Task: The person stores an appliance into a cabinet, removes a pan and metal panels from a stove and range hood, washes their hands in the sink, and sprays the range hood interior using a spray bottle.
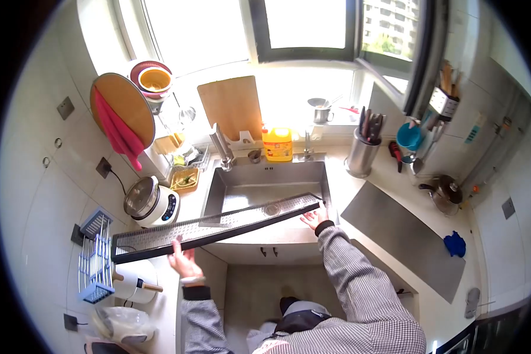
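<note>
Head: left hand [184,263], right hand [314,217] clamped on panel [218,227]; apparently knives [371,125] in steel holder [361,157]

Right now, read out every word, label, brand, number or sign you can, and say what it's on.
No text is legible.
Yellow jug: label too blurred.
Cooker control panel: markings too small.
Teal wall strip: any marks too small.
Pinkish clothing patch: too blurred.

Sink [248,187]: near side partly hidden by panel [218,228]
Bottle [278,146]: print too small to read
Jug [123,324]: blurred
Window [304,53]: cut off by top edge
</note>
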The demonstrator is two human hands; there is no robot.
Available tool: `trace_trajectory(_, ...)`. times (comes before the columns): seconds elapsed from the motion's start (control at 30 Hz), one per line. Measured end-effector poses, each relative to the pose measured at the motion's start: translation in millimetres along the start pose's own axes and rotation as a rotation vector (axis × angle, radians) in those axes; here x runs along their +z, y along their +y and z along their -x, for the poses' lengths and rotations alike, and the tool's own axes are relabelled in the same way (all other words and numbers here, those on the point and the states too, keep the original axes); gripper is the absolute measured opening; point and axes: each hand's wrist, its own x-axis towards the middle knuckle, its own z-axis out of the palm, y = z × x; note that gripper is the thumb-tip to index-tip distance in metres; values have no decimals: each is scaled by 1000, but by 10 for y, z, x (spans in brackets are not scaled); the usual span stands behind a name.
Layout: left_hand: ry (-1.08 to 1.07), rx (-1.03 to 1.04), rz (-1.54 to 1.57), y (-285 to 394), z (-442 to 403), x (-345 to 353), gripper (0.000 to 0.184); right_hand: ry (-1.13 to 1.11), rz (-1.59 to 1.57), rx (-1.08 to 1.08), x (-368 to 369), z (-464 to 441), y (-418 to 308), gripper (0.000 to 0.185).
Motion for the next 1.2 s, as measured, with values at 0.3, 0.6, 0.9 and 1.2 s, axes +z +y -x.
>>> trace_trajectory(0.3, -130, -297, 54, -1983, -1085, 411, 26, -387, -232, 181, 362, -284, 175, 82)
trace_trajectory(0.6, -433, -859, 127, -2637, -1879, 20, 14, -470, -288, 184, 1036, -166, 422, 83)
trace_trajectory(0.9, -960, 244, -853, -2819, -3128, 1566, 38, -531, -350, 311, 1789, -707, 970, 84)
trace_trajectory(1.2, -1303, -307, -696, -3122, -3655, 2156, 60, -472, -335, 377, 2187, -1291, 1537, 83)
